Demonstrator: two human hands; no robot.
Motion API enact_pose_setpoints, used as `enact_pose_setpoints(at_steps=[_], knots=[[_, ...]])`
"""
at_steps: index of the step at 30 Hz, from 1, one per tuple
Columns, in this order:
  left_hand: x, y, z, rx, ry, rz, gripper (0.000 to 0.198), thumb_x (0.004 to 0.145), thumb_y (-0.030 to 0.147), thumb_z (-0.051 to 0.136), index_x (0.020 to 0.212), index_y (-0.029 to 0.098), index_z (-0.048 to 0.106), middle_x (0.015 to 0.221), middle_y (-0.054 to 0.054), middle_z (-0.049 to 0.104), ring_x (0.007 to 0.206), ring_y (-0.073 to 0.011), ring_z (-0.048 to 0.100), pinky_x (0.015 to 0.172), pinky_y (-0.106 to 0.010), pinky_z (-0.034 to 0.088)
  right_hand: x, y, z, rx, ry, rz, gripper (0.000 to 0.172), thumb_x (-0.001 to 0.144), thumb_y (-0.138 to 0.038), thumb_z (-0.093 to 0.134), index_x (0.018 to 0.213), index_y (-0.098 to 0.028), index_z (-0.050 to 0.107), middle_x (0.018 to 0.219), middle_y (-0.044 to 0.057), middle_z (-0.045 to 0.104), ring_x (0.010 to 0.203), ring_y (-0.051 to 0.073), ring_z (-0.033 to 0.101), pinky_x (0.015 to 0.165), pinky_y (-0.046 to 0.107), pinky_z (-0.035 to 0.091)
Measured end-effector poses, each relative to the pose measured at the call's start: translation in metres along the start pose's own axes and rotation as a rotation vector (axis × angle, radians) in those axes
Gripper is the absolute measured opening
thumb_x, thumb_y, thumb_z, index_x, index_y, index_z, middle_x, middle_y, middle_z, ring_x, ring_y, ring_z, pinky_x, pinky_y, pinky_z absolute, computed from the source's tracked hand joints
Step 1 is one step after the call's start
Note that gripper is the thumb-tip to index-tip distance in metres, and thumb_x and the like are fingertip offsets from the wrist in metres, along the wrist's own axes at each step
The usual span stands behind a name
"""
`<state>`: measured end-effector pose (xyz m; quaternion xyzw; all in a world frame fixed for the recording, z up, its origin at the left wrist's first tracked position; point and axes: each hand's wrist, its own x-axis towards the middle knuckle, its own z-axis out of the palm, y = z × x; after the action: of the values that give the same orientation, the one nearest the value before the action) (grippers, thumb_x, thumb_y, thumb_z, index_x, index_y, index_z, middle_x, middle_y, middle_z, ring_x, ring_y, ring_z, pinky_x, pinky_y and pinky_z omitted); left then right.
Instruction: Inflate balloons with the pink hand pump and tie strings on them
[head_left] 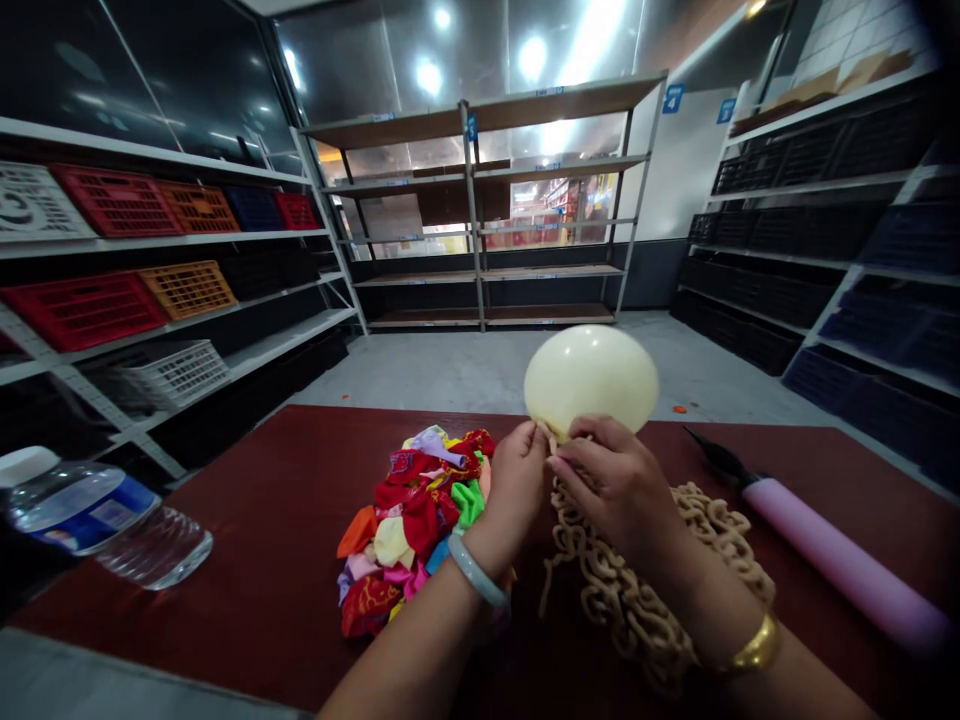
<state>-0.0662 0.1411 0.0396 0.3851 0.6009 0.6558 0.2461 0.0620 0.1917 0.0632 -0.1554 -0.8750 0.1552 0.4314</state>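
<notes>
A pale yellow inflated balloon (pixel 591 375) stands above the table, its lower end at my fingertips. My left hand (pixel 517 485) is closed in a pinch on a tan cord (pixel 553 440) beside the balloon's neck. Against the same spot, my right hand (pixel 619 485) is closed on the neck, which its fingers mostly hide. Below my right hand and forearm lies a loose, looped heap of tan cord (pixel 600 590). Left of my left wrist is a pile of uninflated balloons (pixel 420 510) in several colours, some red with printed patterns.
A pink hand pump (pixel 832 550) with a black nozzle lies at the right of the dark red table (pixel 262 530). On the left, a water bottle (pixel 105 520) lies tilted. Shelves with crates (pixel 112 200) line the left wall; a metal rack (pixel 480 220) stands behind.
</notes>
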Motion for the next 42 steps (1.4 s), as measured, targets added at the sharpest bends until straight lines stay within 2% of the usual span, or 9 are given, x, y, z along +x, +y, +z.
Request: enact_pose_setpoints(at_steps=[7, 15, 18, 23, 27, 30, 33, 36, 42], knots=[[-0.012, 0.006, 0.003, 0.135, -0.062, 0.132, 0.020, 0.090, 0.032, 0.052, 0.076, 0.018, 0.059, 0.076, -0.001, 0.063, 0.072, -0.0149, 0.056, 0.066, -0.024, 0.042, 0.004, 0.000, -0.006, 0.185, -0.046, -0.074, 0.010, 0.093, -0.019, 0.050, 0.093, -0.020, 0.060, 0.098, 0.006, 0.063, 0.096, 0.018, 0.058, 0.089, 0.034, 0.047], [-0.013, 0.004, 0.001, 0.277, -0.025, 0.206, 0.026, 0.095, 0.034, 0.046, 0.076, 0.019, 0.058, 0.078, -0.002, 0.063, 0.074, -0.0152, 0.056, 0.068, -0.026, 0.039, 0.004, 0.014, 0.001, 0.173, 0.104, -0.036, 0.008, 0.086, -0.016, 0.063, 0.089, -0.022, 0.058, 0.091, 0.004, 0.061, 0.090, 0.017, 0.058, 0.082, 0.032, 0.049], [-0.016, 0.006, 0.005, 0.141, -0.052, 0.157, 0.027, 0.093, 0.037, 0.051, 0.075, 0.018, 0.059, 0.077, -0.002, 0.063, 0.073, -0.0143, 0.055, 0.068, -0.025, 0.038, 0.004, 0.015, 0.001, 0.153, 0.124, 0.005, 0.006, 0.085, -0.021, 0.066, 0.088, -0.022, 0.060, 0.089, 0.003, 0.061, 0.086, 0.017, 0.058, 0.078, 0.031, 0.049], [-0.020, 0.012, 0.013, -0.462, -0.211, -0.117, 0.032, 0.085, 0.049, 0.060, 0.085, 0.017, 0.062, 0.063, 0.003, 0.053, 0.053, -0.0087, 0.043, 0.054, -0.021, 0.035, 0.004, 0.018, -0.002, 0.161, 0.133, -0.091, 0.004, 0.088, -0.018, 0.061, 0.090, -0.022, 0.061, 0.089, 0.004, 0.062, 0.088, 0.016, 0.060, 0.080, 0.031, 0.050], [-0.021, 0.016, 0.014, -0.576, -0.192, -0.248, 0.035, 0.078, 0.049, 0.070, 0.081, 0.017, 0.057, 0.052, 0.008, 0.041, 0.042, -0.0056, 0.031, 0.043, -0.019, 0.023, 0.003, 0.021, -0.004, 0.119, 0.098, -0.174, 0.015, 0.089, -0.012, 0.055, 0.097, -0.022, 0.064, 0.097, 0.005, 0.065, 0.091, 0.015, 0.061, 0.081, 0.030, 0.051], [-0.020, 0.014, 0.014, -0.506, -0.148, -0.238, 0.031, 0.080, 0.047, 0.068, 0.081, 0.017, 0.058, 0.051, 0.008, 0.041, 0.042, -0.0063, 0.032, 0.043, -0.019, 0.023, 0.003, 0.021, -0.006, 0.099, 0.059, -0.193, 0.015, 0.089, -0.013, 0.054, 0.094, -0.022, 0.065, 0.096, 0.005, 0.064, 0.089, 0.015, 0.061, 0.080, 0.030, 0.052], [-0.019, 0.011, 0.013, -0.358, -0.147, -0.115, 0.028, 0.085, 0.045, 0.061, 0.082, 0.017, 0.061, 0.061, 0.003, 0.055, 0.054, -0.0097, 0.047, 0.053, -0.021, 0.036, 0.004, 0.018, -0.006, 0.110, 0.039, -0.143, 0.011, 0.091, -0.016, 0.053, 0.090, -0.021, 0.062, 0.094, 0.006, 0.063, 0.089, 0.017, 0.061, 0.081, 0.031, 0.051], [-0.018, 0.009, 0.009, -0.067, -0.112, 0.058, 0.027, 0.091, 0.040, 0.053, 0.080, 0.017, 0.062, 0.076, -0.002, 0.064, 0.071, -0.0141, 0.056, 0.066, -0.024, 0.041, 0.005, 0.014, -0.005, 0.135, 0.032, -0.022, 0.006, 0.090, -0.021, 0.055, 0.086, -0.021, 0.060, 0.090, 0.005, 0.063, 0.086, 0.017, 0.060, 0.078, 0.031, 0.050], [-0.020, 0.009, -0.001, 0.530, -0.054, 0.300, 0.024, 0.095, 0.034, 0.047, 0.079, 0.020, 0.060, 0.078, -0.005, 0.066, 0.071, -0.0173, 0.056, 0.063, -0.028, 0.035, 0.006, 0.010, -0.010, 0.215, -0.064, 0.298, 0.010, 0.085, -0.031, 0.064, 0.083, -0.021, 0.063, 0.080, 0.001, 0.065, 0.073, 0.016, 0.059, 0.069, 0.029, 0.047]])
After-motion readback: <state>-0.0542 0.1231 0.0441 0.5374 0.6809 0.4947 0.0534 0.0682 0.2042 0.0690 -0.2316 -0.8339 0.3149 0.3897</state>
